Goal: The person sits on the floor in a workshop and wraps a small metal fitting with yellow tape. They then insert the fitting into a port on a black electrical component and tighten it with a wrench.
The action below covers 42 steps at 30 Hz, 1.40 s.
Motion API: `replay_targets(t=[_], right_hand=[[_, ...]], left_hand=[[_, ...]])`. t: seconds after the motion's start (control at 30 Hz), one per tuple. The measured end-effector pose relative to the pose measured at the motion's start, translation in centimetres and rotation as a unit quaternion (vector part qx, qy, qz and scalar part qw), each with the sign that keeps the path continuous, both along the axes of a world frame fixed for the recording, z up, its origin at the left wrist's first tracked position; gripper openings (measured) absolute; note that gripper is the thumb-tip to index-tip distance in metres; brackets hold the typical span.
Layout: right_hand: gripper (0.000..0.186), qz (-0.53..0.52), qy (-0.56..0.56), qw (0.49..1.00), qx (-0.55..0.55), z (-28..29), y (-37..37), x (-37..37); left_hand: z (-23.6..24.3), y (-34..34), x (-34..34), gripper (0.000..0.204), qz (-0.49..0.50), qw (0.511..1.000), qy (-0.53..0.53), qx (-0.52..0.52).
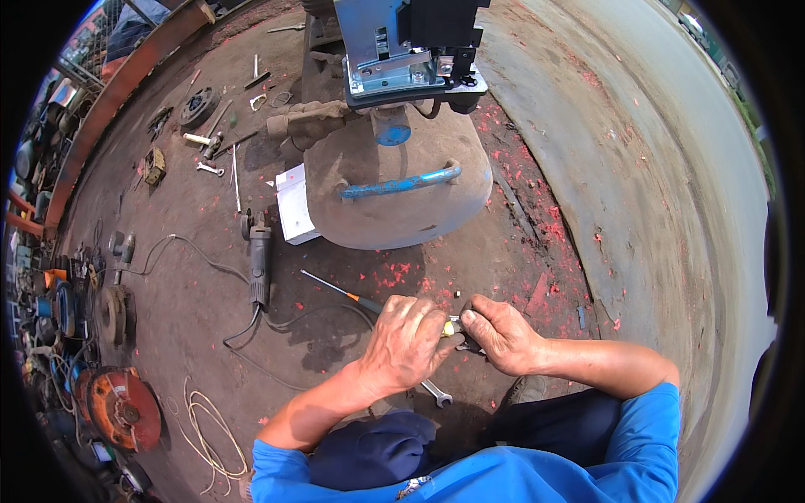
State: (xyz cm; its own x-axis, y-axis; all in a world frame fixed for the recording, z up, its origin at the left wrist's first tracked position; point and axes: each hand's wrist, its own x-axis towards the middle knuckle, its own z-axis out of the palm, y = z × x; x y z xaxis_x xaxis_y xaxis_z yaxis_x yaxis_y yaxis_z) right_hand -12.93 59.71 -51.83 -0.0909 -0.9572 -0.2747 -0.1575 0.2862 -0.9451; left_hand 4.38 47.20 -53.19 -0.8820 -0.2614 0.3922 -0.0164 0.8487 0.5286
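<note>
My left hand (404, 339) and my right hand (503, 335) meet low in front of me, fingers closed in a pinch. Between them is a small yellow-green and metallic piece (450, 328), mostly covered by fingers, its kind unclear. A screwdriver (366, 302) with an orange and black handle points away to the upper left. Its handle end goes behind my left hand, and I cannot tell whether it touches. Below the hands, the open end of a wrench (438, 394) shows on the ground.
An angle grinder (259, 267) with its cord lies on the left. Ahead stands a rounded, dusty metal body (402, 210) with a blue handle, beside a white box (295, 205). A hammer (205, 141) and several tools lie farther off. Coiled cable (210, 436) sits lower left.
</note>
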Motion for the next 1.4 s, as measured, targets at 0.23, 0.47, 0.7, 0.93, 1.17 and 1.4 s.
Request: replay_targets(t=[0.23, 0.47, 0.7, 0.93, 1.17, 1.4], right_hand=[[0.032, -0.074, -0.388, 0.917, 0.046, -1.9, -1.8, 0.1], [0.032, 0.107, -0.310, 0.944, 0.032, 1.1, -5.8, -3.7], [0.028, 0.075, 0.202, 0.917, -0.337, 6.1, -9.2, -9.5], [0.033, 0.017, 0.319, 0.882, -0.348, 9.2, -11.0, -9.4], [0.015, -0.169, 0.124, 0.963, -0.168, 9.8, -11.0, -10.5], [0.034, -0.125, 0.322, 0.897, -0.275, 26.7, -20.9, -9.1]], left_hand=[[2.6, -2.2, -1.9, 0.043, 0.037, 0.985, 0.101, 0.133], [6.5, -5.6, -2.4, 0.045, 0.005, 0.989, 0.040, 0.139], [15.5, -11.3, -1.9, 0.043, 0.322, 0.913, 0.163, 0.190], [20.3, -18.0, -4.3, 0.031, 0.299, 0.895, 0.162, 0.291], [18.3, -24.2, -8.0, 0.039, 0.056, 0.939, 0.110, 0.321], [18.5, -28.1, -9.2, 0.024, -0.085, 0.927, 0.197, 0.308]])
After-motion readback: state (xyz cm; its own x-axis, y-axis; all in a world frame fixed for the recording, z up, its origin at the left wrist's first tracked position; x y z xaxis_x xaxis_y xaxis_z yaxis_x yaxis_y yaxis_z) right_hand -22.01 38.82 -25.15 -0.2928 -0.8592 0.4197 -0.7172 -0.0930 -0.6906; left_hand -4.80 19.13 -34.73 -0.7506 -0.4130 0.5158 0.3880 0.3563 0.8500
